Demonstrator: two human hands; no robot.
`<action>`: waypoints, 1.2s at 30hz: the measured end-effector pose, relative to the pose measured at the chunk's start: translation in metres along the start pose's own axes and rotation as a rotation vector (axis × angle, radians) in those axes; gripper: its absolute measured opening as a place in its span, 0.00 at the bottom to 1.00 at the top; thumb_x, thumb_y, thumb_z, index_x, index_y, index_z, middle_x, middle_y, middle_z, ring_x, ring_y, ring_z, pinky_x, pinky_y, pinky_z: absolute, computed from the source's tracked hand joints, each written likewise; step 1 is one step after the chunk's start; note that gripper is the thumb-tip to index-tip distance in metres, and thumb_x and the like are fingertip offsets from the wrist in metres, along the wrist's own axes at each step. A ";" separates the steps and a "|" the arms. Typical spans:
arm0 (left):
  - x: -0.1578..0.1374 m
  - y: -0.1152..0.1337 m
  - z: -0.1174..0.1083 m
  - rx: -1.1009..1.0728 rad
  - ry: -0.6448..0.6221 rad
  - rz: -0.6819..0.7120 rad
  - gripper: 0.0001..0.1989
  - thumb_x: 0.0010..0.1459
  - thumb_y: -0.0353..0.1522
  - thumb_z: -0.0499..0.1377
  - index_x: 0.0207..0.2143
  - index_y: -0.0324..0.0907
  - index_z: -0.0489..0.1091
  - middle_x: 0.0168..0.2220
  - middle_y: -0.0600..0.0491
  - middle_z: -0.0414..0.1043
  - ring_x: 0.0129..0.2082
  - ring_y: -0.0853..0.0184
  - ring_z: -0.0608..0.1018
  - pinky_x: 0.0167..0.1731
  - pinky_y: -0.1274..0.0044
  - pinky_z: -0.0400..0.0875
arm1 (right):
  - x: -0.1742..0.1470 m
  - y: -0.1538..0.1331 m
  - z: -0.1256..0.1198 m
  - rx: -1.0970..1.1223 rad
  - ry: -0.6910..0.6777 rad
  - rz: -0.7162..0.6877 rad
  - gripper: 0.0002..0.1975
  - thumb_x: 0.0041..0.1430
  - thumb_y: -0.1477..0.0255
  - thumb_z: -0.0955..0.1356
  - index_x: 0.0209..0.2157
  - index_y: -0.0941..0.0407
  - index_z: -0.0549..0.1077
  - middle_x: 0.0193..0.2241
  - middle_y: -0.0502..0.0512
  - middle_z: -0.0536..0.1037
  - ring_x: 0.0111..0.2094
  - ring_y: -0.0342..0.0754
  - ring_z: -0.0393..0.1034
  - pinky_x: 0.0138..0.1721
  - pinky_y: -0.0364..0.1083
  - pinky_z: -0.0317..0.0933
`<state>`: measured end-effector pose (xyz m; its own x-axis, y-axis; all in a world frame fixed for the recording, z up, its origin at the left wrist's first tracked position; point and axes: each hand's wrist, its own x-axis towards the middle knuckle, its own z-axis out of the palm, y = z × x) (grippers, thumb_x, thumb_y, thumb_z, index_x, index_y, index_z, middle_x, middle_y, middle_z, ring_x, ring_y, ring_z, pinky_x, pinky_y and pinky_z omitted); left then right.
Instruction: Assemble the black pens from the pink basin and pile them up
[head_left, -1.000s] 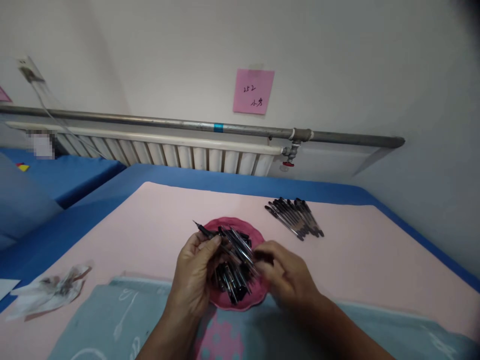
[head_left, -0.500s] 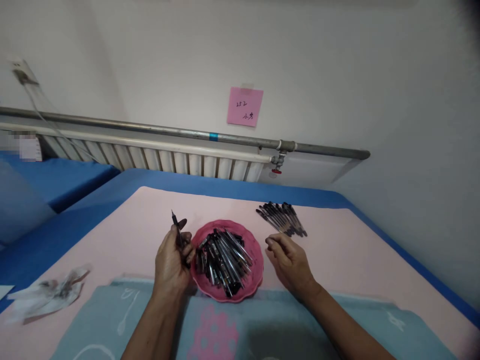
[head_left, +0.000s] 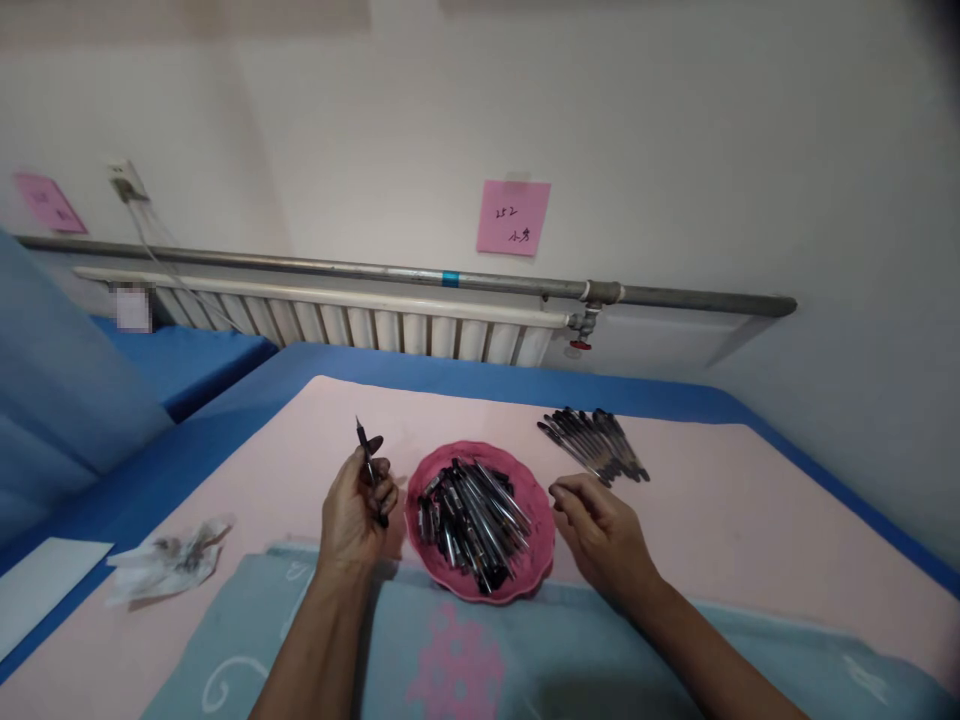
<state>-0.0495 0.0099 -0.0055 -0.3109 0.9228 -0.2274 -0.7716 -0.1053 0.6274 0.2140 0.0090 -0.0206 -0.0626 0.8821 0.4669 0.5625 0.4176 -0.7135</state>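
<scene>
My left hand (head_left: 352, 515) is closed around a black pen (head_left: 365, 445), whose bare tip points up. Dark smudges mark its fingertips. Just right of that hand sits a pink scalloped plate (head_left: 541, 545) heaped with clear pen barrels and black pen parts (head_left: 480, 520). Beside the plate's right rim, my right hand (head_left: 604, 525) is closed with thumb and forefinger together; whatever is between them is hidden or too small to make out. Beyond it, several capped black pens (head_left: 592, 443) lie in a fanned row.
A crumpled, ink-stained tissue (head_left: 172, 565) and a white sheet (head_left: 45, 595) lie to the left. Pale pink covering (head_left: 735, 500) spreads over the blue table, with a teal cloth (head_left: 600, 640) along the front. A radiator (head_left: 420, 330) and pipe (head_left: 337, 268) run along the wall behind.
The camera view has turned a little to the left, so everything sits further right. My left hand has drawn slightly away from the plate's rim, still with the pen.
</scene>
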 end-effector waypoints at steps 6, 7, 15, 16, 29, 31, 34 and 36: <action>0.000 0.000 0.003 0.078 -0.048 -0.010 0.12 0.46 0.33 0.63 0.34 0.36 0.71 0.19 0.57 0.68 0.12 0.80 0.60 0.11 0.85 0.51 | 0.005 -0.005 -0.006 0.040 -0.020 -0.036 0.08 0.58 0.67 0.64 0.28 0.54 0.71 0.25 0.52 0.73 0.26 0.46 0.67 0.28 0.44 0.61; 0.000 0.000 0.002 0.087 -0.052 -0.009 0.12 0.46 0.33 0.63 0.34 0.36 0.71 0.20 0.56 0.68 0.12 0.79 0.61 0.12 0.85 0.51 | 0.008 -0.007 -0.006 0.057 -0.012 -0.029 0.08 0.58 0.67 0.64 0.28 0.54 0.71 0.25 0.51 0.73 0.26 0.46 0.68 0.27 0.44 0.61; 0.017 0.002 0.018 0.106 -0.077 -0.029 0.11 0.46 0.32 0.63 0.33 0.35 0.72 0.21 0.55 0.69 0.13 0.80 0.61 0.12 0.86 0.52 | 0.070 -0.058 0.013 0.127 -0.169 -0.191 0.07 0.56 0.71 0.63 0.27 0.55 0.71 0.26 0.50 0.75 0.28 0.45 0.68 0.31 0.43 0.61; 0.021 0.002 0.021 0.099 -0.087 -0.034 0.11 0.46 0.32 0.63 0.34 0.36 0.71 0.21 0.56 0.69 0.13 0.80 0.60 0.12 0.86 0.52 | 0.078 -0.064 0.019 0.141 -0.192 -0.201 0.06 0.56 0.72 0.63 0.28 0.55 0.71 0.27 0.50 0.76 0.29 0.45 0.69 0.32 0.43 0.61; 0.039 0.007 0.001 -0.024 -0.077 -0.127 0.05 0.51 0.27 0.58 0.32 0.35 0.71 0.21 0.56 0.67 0.12 0.80 0.58 0.10 0.86 0.51 | 0.068 -0.042 0.059 -0.089 -0.776 -0.408 0.06 0.56 0.76 0.65 0.34 0.55 0.74 0.34 0.51 0.74 0.39 0.47 0.65 0.44 0.49 0.56; 0.040 0.005 0.001 -0.016 -0.067 -0.125 0.05 0.52 0.27 0.58 0.32 0.35 0.71 0.21 0.55 0.68 0.12 0.80 0.58 0.10 0.86 0.51 | 0.064 -0.046 0.062 -0.148 -0.848 -0.462 0.06 0.57 0.73 0.66 0.36 0.54 0.75 0.36 0.52 0.74 0.41 0.49 0.64 0.45 0.51 0.53; 0.041 0.003 0.001 0.010 -0.062 -0.106 0.05 0.52 0.27 0.58 0.33 0.35 0.72 0.21 0.54 0.69 0.12 0.80 0.59 0.10 0.86 0.51 | 0.060 -0.049 0.062 -0.244 -0.900 -0.494 0.06 0.57 0.73 0.66 0.35 0.53 0.75 0.37 0.52 0.74 0.43 0.51 0.62 0.46 0.52 0.51; 0.041 0.003 0.001 0.009 -0.060 -0.102 0.06 0.51 0.27 0.58 0.32 0.35 0.72 0.20 0.54 0.69 0.12 0.80 0.59 0.10 0.86 0.51 | 0.060 -0.048 0.059 -0.314 -0.896 -0.490 0.06 0.57 0.73 0.66 0.34 0.54 0.75 0.36 0.53 0.74 0.42 0.51 0.62 0.45 0.52 0.51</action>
<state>-0.0638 0.0476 -0.0118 -0.1971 0.9491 -0.2456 -0.7922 -0.0066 0.6102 0.1346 0.0547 0.0113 -0.8507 0.5253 0.0211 0.4907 0.8078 -0.3265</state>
